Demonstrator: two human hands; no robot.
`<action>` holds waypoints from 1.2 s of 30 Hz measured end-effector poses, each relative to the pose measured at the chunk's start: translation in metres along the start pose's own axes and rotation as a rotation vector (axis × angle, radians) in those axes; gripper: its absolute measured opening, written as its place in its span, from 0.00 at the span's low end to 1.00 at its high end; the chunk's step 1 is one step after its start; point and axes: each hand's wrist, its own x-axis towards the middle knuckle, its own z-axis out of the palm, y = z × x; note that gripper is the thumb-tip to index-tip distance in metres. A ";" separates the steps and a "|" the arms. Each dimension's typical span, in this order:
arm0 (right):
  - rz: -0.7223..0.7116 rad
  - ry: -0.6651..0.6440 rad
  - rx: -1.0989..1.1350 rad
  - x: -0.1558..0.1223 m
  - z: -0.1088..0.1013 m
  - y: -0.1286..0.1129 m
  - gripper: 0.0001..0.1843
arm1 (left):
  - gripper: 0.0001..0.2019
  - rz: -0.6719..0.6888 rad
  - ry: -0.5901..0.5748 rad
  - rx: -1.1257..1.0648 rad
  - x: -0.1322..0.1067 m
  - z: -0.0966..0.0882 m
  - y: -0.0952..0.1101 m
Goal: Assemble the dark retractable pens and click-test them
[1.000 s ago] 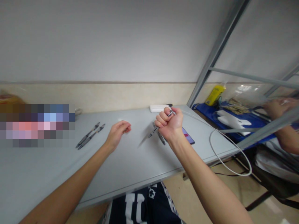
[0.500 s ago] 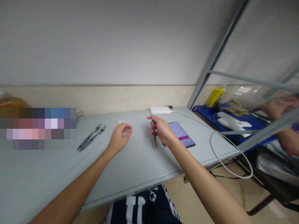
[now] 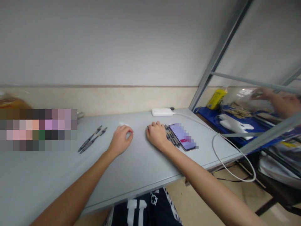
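Observation:
My right hand (image 3: 156, 135) lies knuckles-up on the grey table (image 3: 131, 169), fingers curled down over a dark pen whose tip (image 3: 148, 127) pokes out past the forefinger. More dark pens (image 3: 169, 134) lie between that hand and a phone (image 3: 182, 138) with a lit screen. My left hand (image 3: 120, 140) rests on the table a hand's width to the left, loosely curled, thumb against forefinger, with nothing clearly inside. A small white bit (image 3: 122, 123) lies just beyond it.
Two dark pens (image 3: 92, 139) lie side by side at the left. A white power bank (image 3: 162, 111) sits at the back with a white cable (image 3: 225, 158) looping off the table's right edge. A metal post (image 3: 211, 66) and another person's arm (image 3: 281, 102) over a blue tray (image 3: 235, 125) stand at the right.
My right hand, raised in a fist around a pen a second ago, has come down flat onto the table beside the phone. My left hand has barely moved.

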 end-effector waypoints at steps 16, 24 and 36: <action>-0.027 0.054 -0.043 -0.003 0.001 0.012 0.15 | 0.22 -0.493 0.068 0.512 0.002 -0.021 -0.017; -0.305 0.132 0.128 -0.016 0.002 -0.002 0.13 | 0.18 -0.513 -0.077 0.546 0.002 -0.024 -0.021; -0.473 0.119 0.288 -0.026 0.013 -0.021 0.10 | 0.17 -0.375 -0.054 0.599 0.002 -0.030 -0.020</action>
